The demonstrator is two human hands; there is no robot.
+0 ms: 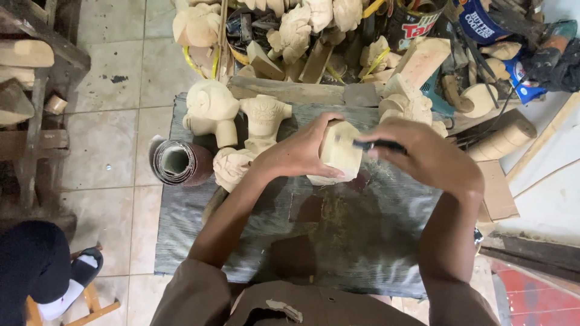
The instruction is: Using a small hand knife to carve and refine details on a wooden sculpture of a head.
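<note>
The left hand grips a pale wooden carving above the tabletop's middle; the right hand clasps a dark tool against it. A slip could gouge the wood or nick the holding fingers.

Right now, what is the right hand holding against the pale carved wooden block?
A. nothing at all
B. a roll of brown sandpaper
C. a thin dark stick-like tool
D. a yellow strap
C: the right hand grips a thin dark stick-like tool whose tip lies on the pale carved wooden block, which the left hand steadies over the grey cloth-covered bench.
</note>
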